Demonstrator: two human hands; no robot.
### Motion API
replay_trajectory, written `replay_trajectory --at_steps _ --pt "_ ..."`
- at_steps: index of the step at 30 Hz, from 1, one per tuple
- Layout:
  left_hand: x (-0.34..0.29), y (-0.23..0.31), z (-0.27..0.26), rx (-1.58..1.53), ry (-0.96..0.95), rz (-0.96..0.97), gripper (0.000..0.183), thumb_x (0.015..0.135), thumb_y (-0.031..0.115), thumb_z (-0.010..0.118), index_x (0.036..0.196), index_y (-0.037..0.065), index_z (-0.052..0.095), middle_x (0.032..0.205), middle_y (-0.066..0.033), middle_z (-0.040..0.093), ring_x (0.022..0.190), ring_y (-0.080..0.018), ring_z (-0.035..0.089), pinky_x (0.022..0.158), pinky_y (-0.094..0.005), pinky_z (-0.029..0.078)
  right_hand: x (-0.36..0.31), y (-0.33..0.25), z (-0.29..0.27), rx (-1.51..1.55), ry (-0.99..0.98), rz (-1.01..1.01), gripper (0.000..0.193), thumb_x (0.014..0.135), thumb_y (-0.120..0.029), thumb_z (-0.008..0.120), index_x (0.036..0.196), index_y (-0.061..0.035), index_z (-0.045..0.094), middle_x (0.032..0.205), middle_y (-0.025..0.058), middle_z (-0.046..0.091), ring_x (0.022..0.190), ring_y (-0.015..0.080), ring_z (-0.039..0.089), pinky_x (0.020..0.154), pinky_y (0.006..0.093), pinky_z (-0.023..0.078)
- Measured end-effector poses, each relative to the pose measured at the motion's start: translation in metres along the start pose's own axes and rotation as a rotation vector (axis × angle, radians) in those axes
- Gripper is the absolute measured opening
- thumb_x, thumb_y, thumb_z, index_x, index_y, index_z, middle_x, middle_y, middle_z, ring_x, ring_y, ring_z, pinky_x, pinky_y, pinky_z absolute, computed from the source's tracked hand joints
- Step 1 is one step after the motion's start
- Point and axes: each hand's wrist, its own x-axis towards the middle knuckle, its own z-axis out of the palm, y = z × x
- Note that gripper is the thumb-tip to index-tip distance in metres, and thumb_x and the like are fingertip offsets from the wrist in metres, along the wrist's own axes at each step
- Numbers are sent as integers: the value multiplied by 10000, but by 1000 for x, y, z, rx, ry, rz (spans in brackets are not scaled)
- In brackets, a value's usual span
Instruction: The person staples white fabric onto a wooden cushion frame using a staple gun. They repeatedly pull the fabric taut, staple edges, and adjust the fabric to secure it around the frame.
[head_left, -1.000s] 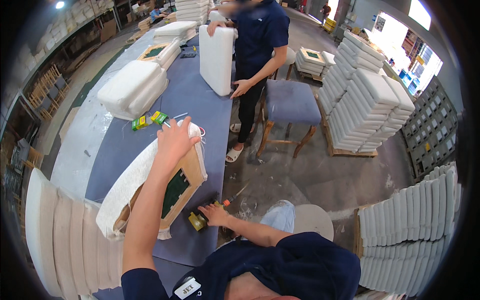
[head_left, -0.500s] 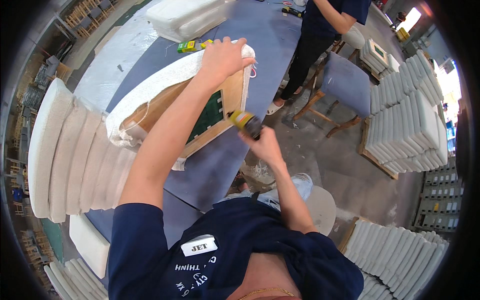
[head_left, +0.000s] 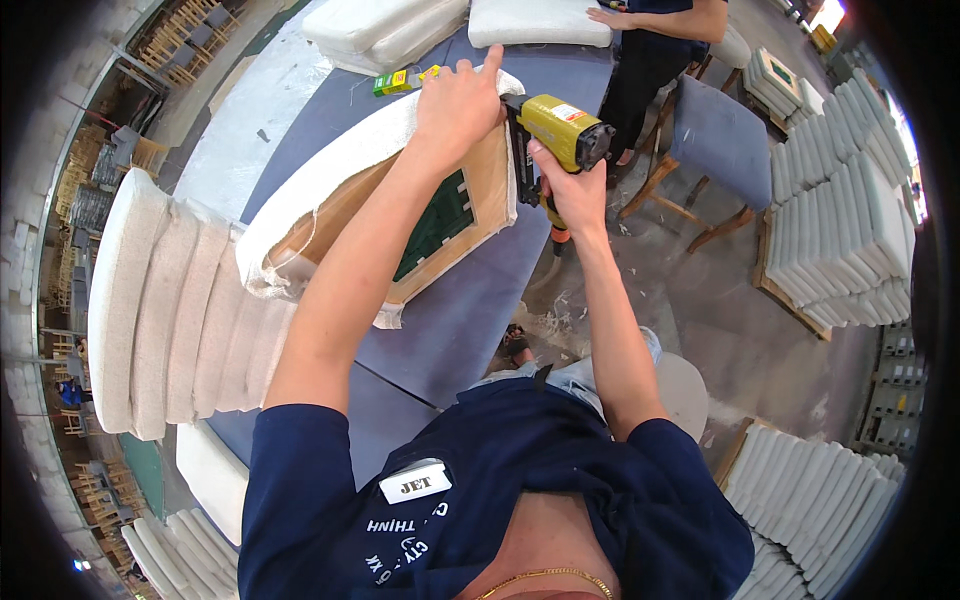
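A seat cushion [head_left: 487, 190] with a wooden frame, green webbing in its middle opening and white fabric wrapped over its edge stands tilted on the blue-grey table. My left hand [head_left: 458, 110] grips its far upper edge, pressing the fabric against the frame. In my right hand [head_left: 572, 190] is a yellow and black staple gun [head_left: 562, 130], fingers wrapped round its handle. The gun's nose meets the cushion's upper right corner, close beside my left fingers. A hose fitting hangs below the handle.
Stacked pale cushions [head_left: 165, 310] stand left of my arm; more stacks [head_left: 840, 230] fill the right. A small green and yellow box [head_left: 392, 82] lies beyond the cushion. Across the table a co-worker's hand [head_left: 612, 18] rests by a white cushion [head_left: 540, 22]. A blue chair [head_left: 722, 140] stands right.
My right hand has raised the staple gun up and to the right, bringing its nose onto the cushion's corner. A white cushion now shows by the co-worker.
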Motion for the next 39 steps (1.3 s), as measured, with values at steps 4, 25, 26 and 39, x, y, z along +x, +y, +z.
replay_trajectory --at_steps 4,25,26,39 --pt "1 -2 5 36 -13 -7 933 812 257 804 1599 124 320 1137 -231 681 1012 -427 696 874 -508 572 -9 0 8 -154 23 -98 382 893 -218 795 1173 33 730 1000 115 795 905 169 739 841 340 561" --pt "8 -71 -20 -835 -799 -97 783 1104 604 226 1622 19 272 1665 -188 318 1549 -292 285 1262 -369 216 -85 13 28 37 62 50 297 920 -170 774 1111 55 736 956 92 781 875 115 703 805 294 538" --pt "5 -71 -16 -871 -687 7 766 1109 587 231 1614 15 290 1672 -191 302 1545 -295 293 1262 -364 220 -85 10 29 17 62 12 259 916 -143 768 1078 56 738 882 86 772 797 98 681 745 292 530" --pt "-28 -21 -43 -382 -374 111 661 1087 496 320 1625 120 242 1500 -360 449 1247 -575 552 1085 -595 445 -88 50 32 -30 54 -142 267 880 -54 769 1115 27 670 936 102 689 815 193 656 764 312 516"
